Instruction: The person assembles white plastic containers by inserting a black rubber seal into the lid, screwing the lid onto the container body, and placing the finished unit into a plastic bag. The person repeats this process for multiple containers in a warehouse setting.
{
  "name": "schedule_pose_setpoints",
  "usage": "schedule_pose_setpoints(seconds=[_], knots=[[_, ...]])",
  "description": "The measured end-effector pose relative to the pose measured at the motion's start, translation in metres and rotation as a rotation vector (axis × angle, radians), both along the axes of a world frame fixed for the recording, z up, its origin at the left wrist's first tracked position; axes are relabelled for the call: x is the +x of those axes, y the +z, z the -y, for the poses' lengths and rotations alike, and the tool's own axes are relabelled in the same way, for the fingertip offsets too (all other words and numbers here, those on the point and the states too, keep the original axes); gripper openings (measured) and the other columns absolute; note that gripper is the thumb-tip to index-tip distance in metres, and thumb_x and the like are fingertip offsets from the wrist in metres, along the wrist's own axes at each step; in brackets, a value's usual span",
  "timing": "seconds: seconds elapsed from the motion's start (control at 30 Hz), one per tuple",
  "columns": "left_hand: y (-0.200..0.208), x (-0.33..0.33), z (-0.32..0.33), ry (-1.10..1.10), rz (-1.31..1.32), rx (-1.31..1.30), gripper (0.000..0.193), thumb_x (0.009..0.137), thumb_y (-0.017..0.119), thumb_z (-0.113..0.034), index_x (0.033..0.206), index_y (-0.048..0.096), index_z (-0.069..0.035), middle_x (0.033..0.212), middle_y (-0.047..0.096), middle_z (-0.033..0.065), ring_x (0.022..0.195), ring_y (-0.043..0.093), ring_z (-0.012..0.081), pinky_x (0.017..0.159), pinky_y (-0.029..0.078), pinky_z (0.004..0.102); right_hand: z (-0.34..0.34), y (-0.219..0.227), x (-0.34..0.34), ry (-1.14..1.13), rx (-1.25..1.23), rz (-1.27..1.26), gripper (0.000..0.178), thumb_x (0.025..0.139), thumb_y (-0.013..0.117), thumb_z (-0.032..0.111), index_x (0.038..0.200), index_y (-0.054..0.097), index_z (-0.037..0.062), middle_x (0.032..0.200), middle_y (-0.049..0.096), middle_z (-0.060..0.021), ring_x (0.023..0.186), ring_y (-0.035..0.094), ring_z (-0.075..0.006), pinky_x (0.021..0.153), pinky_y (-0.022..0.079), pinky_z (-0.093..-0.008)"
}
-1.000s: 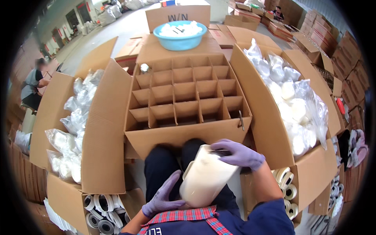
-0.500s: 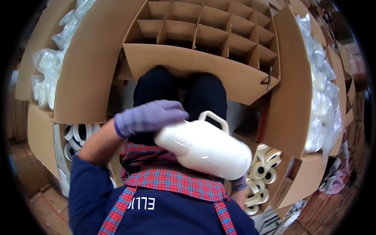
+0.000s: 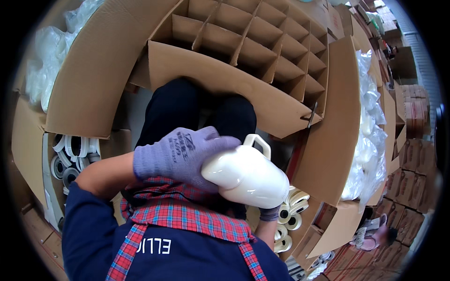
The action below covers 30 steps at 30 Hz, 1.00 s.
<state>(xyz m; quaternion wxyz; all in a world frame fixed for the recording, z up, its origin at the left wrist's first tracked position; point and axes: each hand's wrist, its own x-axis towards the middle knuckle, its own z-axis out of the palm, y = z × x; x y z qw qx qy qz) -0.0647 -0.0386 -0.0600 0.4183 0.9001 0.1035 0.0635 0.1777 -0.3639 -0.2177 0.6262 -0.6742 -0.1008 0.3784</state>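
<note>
A glossy white handled tumbler (image 3: 255,175) lies tilted across my lap, its narrow end to the left and its loop handle pointing away from me. My left hand (image 3: 180,152), in a purple knit glove, is closed around the narrow end. Only the gloved wrist and edge of my right hand (image 3: 269,213) show beneath the wide end, which it holds from below. The tumbler hides those fingers.
Ahead stands an open carton (image 3: 206,63) with cardboard dividers. Clear plastic bags fill boxes at left (image 3: 51,56) and right (image 3: 368,140). Cream ring-shaped parts (image 3: 294,220) lie low right, white and dark ones (image 3: 72,154) low left. A person (image 3: 375,234) is far right.
My left hand has gone from lying flat and blurred over the narrow end to wrapping around it. The view has turned and the tumbler sits slightly further left.
</note>
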Motion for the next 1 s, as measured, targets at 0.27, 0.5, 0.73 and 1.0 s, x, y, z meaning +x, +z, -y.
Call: schedule_pose_setpoints(seconds=[0.27, 0.5, 0.73, 1.0], knots=[[0.009, -0.027, 0.005, 0.171, 0.115, 0.264, 0.097, 0.076, 0.081, -0.052, 0.144, 0.042, 0.005, 0.14, 0.051, 0.0288, 0.126, 0.056, 0.0408, 0.107, 0.045, 0.0422, -0.037, -0.004, -0.001, 0.07, 0.007, 0.115, 0.058, 0.093, 0.067, 0.027, 0.142, 0.048, 0.0016, 0.138, 0.057, -0.0133, 0.124, 0.057, -0.0233, 0.102, 0.05, -0.04], [-0.002, 0.029, 0.018, 0.289, 0.802, -0.298, 0.073, 0.071, 0.086, -0.028, 0.132, 0.057, 0.0, 0.121, 0.062, 0.0199, 0.107, 0.065, 0.0335, 0.091, 0.055, 0.0414, -0.015, 0.018, -0.009, 0.08, -0.069, 0.152, 0.056, 0.094, 0.065, 0.026, 0.141, 0.048, 0.002, 0.137, 0.057, -0.0131, 0.123, 0.058, -0.0236, 0.102, 0.05, -0.0403], [0.023, 0.021, 0.007, 0.269, 0.81, -0.326, 0.068, 0.07, 0.087, -0.03, 0.126, 0.061, 0.0, 0.119, 0.062, 0.0196, 0.106, 0.065, 0.0347, 0.09, 0.056, 0.0418, 0.023, 0.039, -0.022, 0.008, -0.113, 0.123, 0.053, 0.096, 0.064, 0.026, 0.141, 0.048, 0.0024, 0.137, 0.058, -0.013, 0.122, 0.058, -0.0239, 0.102, 0.05, -0.0406], [0.047, 0.005, 0.021, 0.206, 0.879, -0.303, 0.052, 0.068, 0.086, -0.025, 0.11, 0.067, -0.001, 0.107, 0.066, 0.0162, 0.098, 0.068, 0.0346, 0.087, 0.058, 0.0459, 0.053, 0.064, -0.025, -0.034, -0.167, 0.124, 0.05, 0.097, 0.062, 0.026, 0.14, 0.049, 0.0029, 0.136, 0.058, -0.0128, 0.12, 0.059, -0.0243, 0.102, 0.051, -0.0409]])
